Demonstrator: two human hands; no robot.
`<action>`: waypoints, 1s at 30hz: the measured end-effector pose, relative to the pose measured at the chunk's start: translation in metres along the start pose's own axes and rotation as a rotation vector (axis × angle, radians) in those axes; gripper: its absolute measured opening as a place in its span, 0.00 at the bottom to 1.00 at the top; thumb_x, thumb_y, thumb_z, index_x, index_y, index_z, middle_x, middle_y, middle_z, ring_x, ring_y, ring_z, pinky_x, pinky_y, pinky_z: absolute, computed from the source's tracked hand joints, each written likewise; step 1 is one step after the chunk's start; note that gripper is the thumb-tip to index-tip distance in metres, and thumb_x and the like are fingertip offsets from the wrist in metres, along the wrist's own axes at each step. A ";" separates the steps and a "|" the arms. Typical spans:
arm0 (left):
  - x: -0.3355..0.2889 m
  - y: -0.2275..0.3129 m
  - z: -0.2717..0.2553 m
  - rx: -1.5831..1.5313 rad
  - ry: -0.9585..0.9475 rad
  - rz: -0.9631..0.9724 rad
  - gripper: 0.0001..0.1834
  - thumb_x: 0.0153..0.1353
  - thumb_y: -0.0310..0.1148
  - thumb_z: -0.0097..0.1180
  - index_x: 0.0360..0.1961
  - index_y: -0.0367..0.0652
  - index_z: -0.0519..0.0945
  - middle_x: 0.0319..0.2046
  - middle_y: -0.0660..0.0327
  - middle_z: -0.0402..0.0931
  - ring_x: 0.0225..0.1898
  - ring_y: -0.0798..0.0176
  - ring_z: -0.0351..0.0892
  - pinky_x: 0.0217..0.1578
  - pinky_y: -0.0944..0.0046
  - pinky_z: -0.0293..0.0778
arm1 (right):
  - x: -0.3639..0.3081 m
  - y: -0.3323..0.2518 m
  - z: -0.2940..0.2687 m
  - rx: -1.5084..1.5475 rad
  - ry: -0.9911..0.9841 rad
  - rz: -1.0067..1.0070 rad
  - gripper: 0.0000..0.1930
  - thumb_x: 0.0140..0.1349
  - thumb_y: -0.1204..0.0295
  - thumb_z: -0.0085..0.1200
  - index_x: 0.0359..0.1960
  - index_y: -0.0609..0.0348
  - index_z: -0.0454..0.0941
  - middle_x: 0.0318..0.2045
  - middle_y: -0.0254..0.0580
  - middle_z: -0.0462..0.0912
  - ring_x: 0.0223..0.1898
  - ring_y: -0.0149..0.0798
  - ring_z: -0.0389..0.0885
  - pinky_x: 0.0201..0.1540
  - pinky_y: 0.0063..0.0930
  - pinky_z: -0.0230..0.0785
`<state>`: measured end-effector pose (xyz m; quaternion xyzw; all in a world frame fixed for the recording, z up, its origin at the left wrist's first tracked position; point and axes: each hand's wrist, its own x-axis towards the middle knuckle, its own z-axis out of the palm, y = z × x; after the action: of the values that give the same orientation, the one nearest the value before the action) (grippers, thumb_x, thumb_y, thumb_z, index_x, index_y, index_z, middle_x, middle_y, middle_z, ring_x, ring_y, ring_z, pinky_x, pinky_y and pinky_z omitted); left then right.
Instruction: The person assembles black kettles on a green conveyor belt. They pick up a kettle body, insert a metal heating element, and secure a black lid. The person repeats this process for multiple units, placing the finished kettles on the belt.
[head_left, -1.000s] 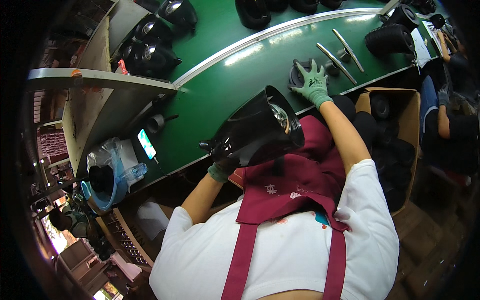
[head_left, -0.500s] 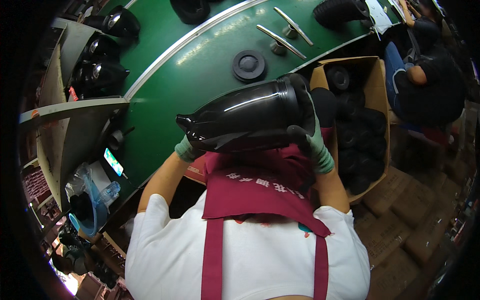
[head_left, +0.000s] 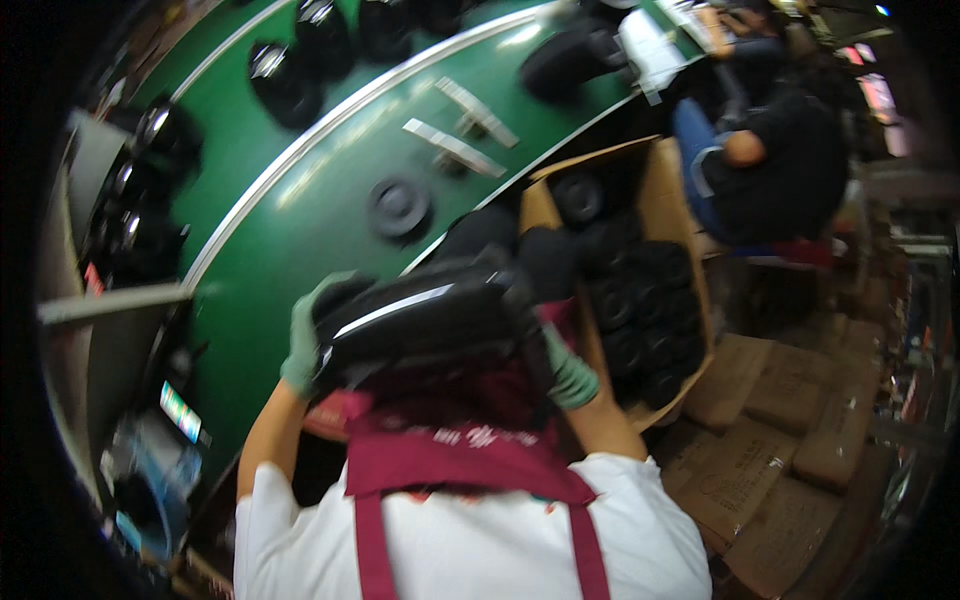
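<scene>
A glossy black, tapered shell lies sideways in front of my apron, blurred by motion. My left hand, in a green glove with dark fingers, is closed around its left end. At the wide right end my right hand, gloved alike, grips the shell; most of its fingers are hidden or dark against it. Beyond the shell, a round black disc-shaped part rests on the green bench.
Two metal bars on posts stand on the bench. An open cardboard box of black round parts sits at my right, near a seated co-worker. More black shells stand across the white rail. A lit phone lies left.
The shell has come down and nearer my body, still in both hands. My left hand has shifted up around its left end. The whole view has swung rightward.
</scene>
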<state>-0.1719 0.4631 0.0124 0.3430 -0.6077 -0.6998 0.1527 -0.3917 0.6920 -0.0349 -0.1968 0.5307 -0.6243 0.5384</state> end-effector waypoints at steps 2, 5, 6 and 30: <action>0.011 -0.026 -0.021 -0.045 -0.050 -0.052 0.24 0.55 0.31 0.68 0.53 0.36 0.81 0.46 0.57 0.84 0.47 0.63 0.83 0.52 0.62 0.77 | -0.003 -0.027 0.001 0.012 -0.060 0.082 0.32 0.80 0.60 0.39 0.80 0.52 0.45 0.65 0.39 0.69 0.61 0.34 0.72 0.67 0.28 0.65; 0.010 -0.056 -0.023 0.379 -0.102 0.319 0.32 0.42 0.36 0.77 0.51 0.36 0.82 0.44 0.58 0.85 0.44 0.63 0.83 0.50 0.61 0.78 | -0.005 -0.038 -0.004 -0.200 -0.160 -0.042 0.36 0.78 0.56 0.44 0.80 0.53 0.44 0.75 0.42 0.57 0.73 0.39 0.60 0.76 0.34 0.51; 0.010 -0.040 -0.014 0.263 -0.045 0.309 0.37 0.34 0.37 0.80 0.50 0.35 0.82 0.44 0.57 0.85 0.44 0.64 0.84 0.50 0.61 0.78 | -0.006 -0.036 -0.009 -0.246 -0.166 -0.066 0.37 0.78 0.55 0.45 0.80 0.53 0.44 0.77 0.42 0.55 0.75 0.40 0.57 0.77 0.34 0.48; 0.022 -0.067 -0.009 -0.049 -0.158 0.106 0.21 0.63 0.43 0.61 0.48 0.35 0.83 0.43 0.58 0.87 0.42 0.62 0.85 0.49 0.60 0.80 | -0.001 -0.029 0.028 -0.129 0.019 -0.586 0.36 0.78 0.47 0.39 0.76 0.61 0.55 0.74 0.47 0.60 0.74 0.39 0.61 0.76 0.34 0.50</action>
<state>-0.1678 0.4571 -0.0586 0.2502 -0.6178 -0.7303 0.1497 -0.3825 0.6762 0.0009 -0.3694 0.4949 -0.7199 0.3168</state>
